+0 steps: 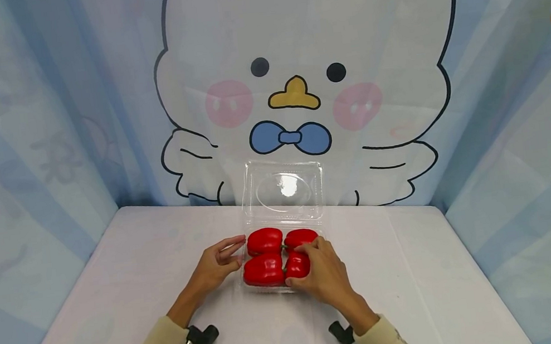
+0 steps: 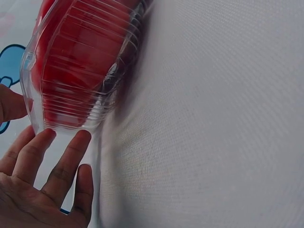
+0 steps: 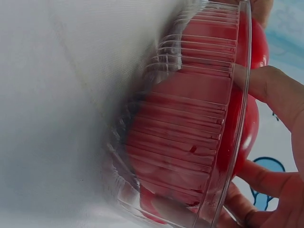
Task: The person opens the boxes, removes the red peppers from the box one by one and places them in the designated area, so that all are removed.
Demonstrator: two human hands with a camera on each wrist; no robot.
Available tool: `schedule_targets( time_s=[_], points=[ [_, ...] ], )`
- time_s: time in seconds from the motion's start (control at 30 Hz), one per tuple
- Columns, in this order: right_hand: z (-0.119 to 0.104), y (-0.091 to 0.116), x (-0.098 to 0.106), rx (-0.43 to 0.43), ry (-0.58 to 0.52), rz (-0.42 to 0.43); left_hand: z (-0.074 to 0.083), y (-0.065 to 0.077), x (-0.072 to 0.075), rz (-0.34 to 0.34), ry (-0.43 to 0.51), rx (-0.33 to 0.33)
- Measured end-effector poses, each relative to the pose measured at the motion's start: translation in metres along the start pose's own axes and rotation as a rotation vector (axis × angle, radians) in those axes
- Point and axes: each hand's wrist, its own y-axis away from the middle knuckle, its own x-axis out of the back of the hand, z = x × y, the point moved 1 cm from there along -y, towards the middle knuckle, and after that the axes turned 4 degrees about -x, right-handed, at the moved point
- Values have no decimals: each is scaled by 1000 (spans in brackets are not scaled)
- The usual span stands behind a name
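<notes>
A clear plastic clamshell container (image 1: pixel 244 288) stands on the white table (image 1: pixel 115 278) with its lid (image 1: pixel 282 191) open and upright behind it. Several red peppers (image 1: pixel 263 270) fill its base. My left hand (image 1: pixel 233 252) is at the container's left side, its straight fingertips (image 2: pixel 61 142) touching the container (image 2: pixel 80 61) at a corner of the rim. My right hand (image 1: pixel 310 258) reaches over the right side, with its fingers curled round the near right pepper (image 1: pixel 295 265). In the right wrist view a finger (image 3: pixel 270 90) crosses the rim of the container (image 3: pixel 190 118) onto a pepper (image 3: pixel 256 42).
A cloth backdrop with a cartoon duck (image 1: pixel 296 80) stands close behind the table, and blue curtain walls (image 1: pixel 27 164) close in both sides. Black wrist camera mounts (image 1: pixel 203 335) show at both sleeves.
</notes>
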Motion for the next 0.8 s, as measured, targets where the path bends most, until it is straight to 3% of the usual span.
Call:
schedule_targets(
  time_s=[0.47,0.8],
  points=[
    [-6,2,3,11,73,56,2,1,1,-9,-1,-9],
    [-6,1,0,12,90,33,4,2,2,-31,7,-38]
  ],
)
